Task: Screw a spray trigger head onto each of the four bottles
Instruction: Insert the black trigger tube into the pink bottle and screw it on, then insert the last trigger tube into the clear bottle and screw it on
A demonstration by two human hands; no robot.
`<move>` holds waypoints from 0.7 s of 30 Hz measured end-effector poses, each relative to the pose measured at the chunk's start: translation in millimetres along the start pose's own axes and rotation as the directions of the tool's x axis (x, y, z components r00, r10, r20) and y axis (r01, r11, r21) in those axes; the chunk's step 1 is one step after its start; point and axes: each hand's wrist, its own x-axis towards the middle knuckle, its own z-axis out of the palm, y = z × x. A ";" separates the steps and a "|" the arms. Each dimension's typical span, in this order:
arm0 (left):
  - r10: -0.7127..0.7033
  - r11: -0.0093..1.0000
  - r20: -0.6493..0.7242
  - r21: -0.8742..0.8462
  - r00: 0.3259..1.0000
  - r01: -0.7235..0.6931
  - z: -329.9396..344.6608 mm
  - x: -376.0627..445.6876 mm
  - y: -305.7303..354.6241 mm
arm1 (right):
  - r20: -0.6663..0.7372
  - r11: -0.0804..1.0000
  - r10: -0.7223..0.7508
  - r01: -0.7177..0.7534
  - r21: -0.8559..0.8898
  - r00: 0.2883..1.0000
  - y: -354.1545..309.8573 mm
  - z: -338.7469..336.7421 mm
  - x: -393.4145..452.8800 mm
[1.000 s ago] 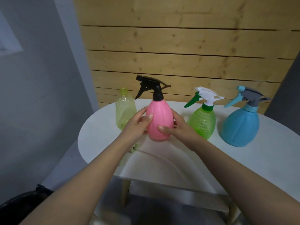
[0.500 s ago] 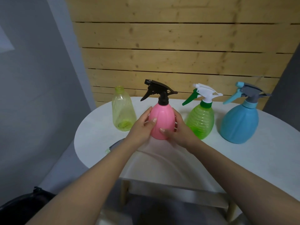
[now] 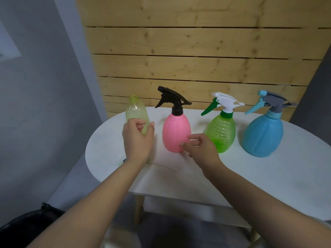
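Four bottles stand in a row on the white table (image 3: 268, 176). The pale yellow-green bottle (image 3: 136, 109) at the left has a bare neck. The pink bottle (image 3: 176, 131) carries a black trigger head, the green bottle (image 3: 223, 129) a white and green one, the blue bottle (image 3: 263, 135) a grey and teal one. My left hand (image 3: 138, 140) hovers in front of the yellow-green bottle's lower body, fingers loosely curled; contact is unclear. My right hand (image 3: 198, 147) sits relaxed by the pink bottle's lower right side. A loose trigger head (image 3: 122, 162) peeks out beside my left wrist.
A wooden plank wall (image 3: 197, 59) rises right behind the bottles. The table's rounded left edge is close to the yellow-green bottle. A dark object (image 3: 26, 226) lies on the floor at lower left.
Both hands have let go of the pink bottle, which now stands alone. My left hand moved left to the yellow-green bottle; my right hand drew back slightly.
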 end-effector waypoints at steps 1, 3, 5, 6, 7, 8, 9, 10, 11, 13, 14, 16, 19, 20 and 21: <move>-0.021 1.000 -0.041 0.005 0.999 0.021 -3.4 2.0 -1.5 | 0.017 1.000 0.010 -0.011 0.013 1.000 -2.7 1.2 -1.4; -0.072 0.997 -0.102 0.029 0.992 0.075 -9.1 7.7 -5.7 | 0.033 1.000 0.028 -0.028 -0.003 0.999 -4.9 7.0 -2.6; -0.123 0.989 -0.130 0.061 0.984 0.132 -12.4 14.1 -9.4 | 0.012 0.998 0.038 -0.038 -0.051 0.999 -4.6 12.7 -3.9; -0.145 0.986 -0.131 0.068 0.981 0.155 -13.5 17.9 -10.9 | -0.011 0.997 0.030 -0.031 -0.073 0.999 -3.8 15.9 -3.8; -0.164 0.983 -0.124 0.066 0.979 0.173 -13.5 21.6 -13.1 | -0.044 0.995 0.007 -0.012 -0.096 0.999 -4.0 18.2 -4.7; -0.177 0.981 -0.106 0.062 0.978 0.184 -13.4 25.9 -15.4 | -0.083 0.991 -0.036 0.025 -0.131 0.996 -4.0 20.9 -4.5; -0.188 0.980 -0.075 0.057 0.979 0.192 -12.5 30.1 -18.5 | -0.117 0.981 -0.092 0.070 -0.183 0.989 -3.8 23.4 -3.8; -0.194 0.979 -0.036 0.053 0.980 0.196 -11.6 33.0 -21.1 | -0.134 0.962 -0.146 0.109 -0.249 0.980 -4.0 26.1 -3.6; -0.201 0.979 0.007 0.047 0.980 0.200 -9.3 35.5 -23.9 | -0.133 0.940 -0.189 0.140 -0.310 0.973 -3.9 29.1 -2.0; -0.210 0.978 0.068 0.035 0.975 0.208 -4.9 38.6 -26.9 | -0.104 0.910 -0.242 0.188 -0.368 0.965 -5.0 35.1 0.3; -0.213 0.977 0.082 0.027 0.974 0.212 -2.7 40.3 -28.2 | -0.092 0.905 -0.255 0.204 -0.374 0.962 -5.8 37.7 2.3; -0.215 0.977 0.087 0.005 0.973 0.215 0.2 42.8 -28.1 | -0.085 0.897 -0.276 0.225 -0.379 0.957 -6.9 40.7 7.5; -0.204 0.979 0.074 0.003 0.976 0.205 3.2 44.8 -27.8 | -0.082 0.881 -0.292 0.235 -0.410 0.953 -9.6 41.7 17.2; -0.199 0.980 0.071 0.006 0.977 0.199 3.5 44.4 -27.7 | -0.079 0.881 -0.297 0.241 -0.408 0.952 -10.5 41.0 19.6; -0.194 0.981 0.073 0.006 0.978 0.194 4.2 44.0 -27.7 | -0.076 0.882 -0.301 0.247 -0.402 0.950 -10.7 39.6 22.6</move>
